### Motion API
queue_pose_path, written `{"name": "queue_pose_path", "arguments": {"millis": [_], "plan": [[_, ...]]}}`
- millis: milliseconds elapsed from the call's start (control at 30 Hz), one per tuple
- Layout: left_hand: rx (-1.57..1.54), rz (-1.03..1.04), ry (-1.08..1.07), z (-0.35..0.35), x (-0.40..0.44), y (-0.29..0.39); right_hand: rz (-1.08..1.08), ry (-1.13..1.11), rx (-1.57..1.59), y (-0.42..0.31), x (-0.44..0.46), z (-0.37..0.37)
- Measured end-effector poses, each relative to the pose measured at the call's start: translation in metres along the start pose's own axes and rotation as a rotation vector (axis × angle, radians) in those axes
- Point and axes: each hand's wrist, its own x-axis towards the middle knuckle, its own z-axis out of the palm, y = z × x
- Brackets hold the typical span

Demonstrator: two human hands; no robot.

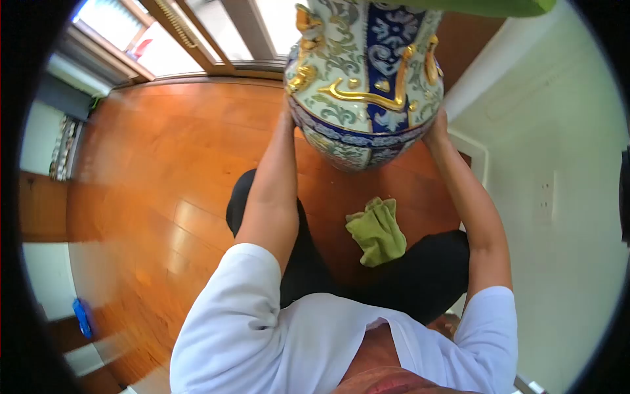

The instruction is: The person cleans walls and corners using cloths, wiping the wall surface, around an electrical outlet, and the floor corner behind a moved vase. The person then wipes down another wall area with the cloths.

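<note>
A large porcelain vase [348, 108], patterned in blue, white and green with gold ornaments, stands out at the top centre. My left hand [289, 111] is pressed to its left side and my right hand [438, 125] to its right side; most of the fingers are hidden behind the vase. The two hands hold it between them. Below the vase, a crumpled green cloth [377, 233] lies on the floor between my legs. A green leaf-like shape [499, 6] crosses the top edge above the vase.
Wooden floor [164, 164] stretches to the left. A pale wall [551, 144] with a socket plate [546, 197] is close on the right. Sliding doors [216, 39] stand at the upper left. A blue object [82, 318] is at the far lower left.
</note>
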Motion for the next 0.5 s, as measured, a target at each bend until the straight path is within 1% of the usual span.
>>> {"name": "queue_pose_path", "arguments": {"millis": [67, 167, 200, 300, 400, 500], "plan": [[0.003, -0.025, -0.019, 0.007, 0.003, 0.001, -0.039, 0.017, -0.011, -0.007, -0.01, 0.007], [-0.007, -0.062, -0.056, 0.012, 0.002, 0.0, -0.033, 0.008, 0.022, -0.01, -0.025, 0.008], [-0.006, -0.074, -0.064, 0.015, 0.002, 0.001, 0.021, 0.023, 0.05, -0.011, -0.028, 0.004], [-0.012, -0.12, -0.096, 0.022, 0.0, 0.0, -0.039, 0.022, 0.05, -0.017, -0.041, 0.0], [-0.017, -0.163, -0.134, 0.028, -0.001, 0.002, -0.024, 0.07, 0.081, -0.023, -0.056, 0.007], [-0.023, -0.21, -0.176, 0.037, -0.005, 0.002, -0.023, 0.165, 0.006, -0.029, -0.072, 0.01]]}}
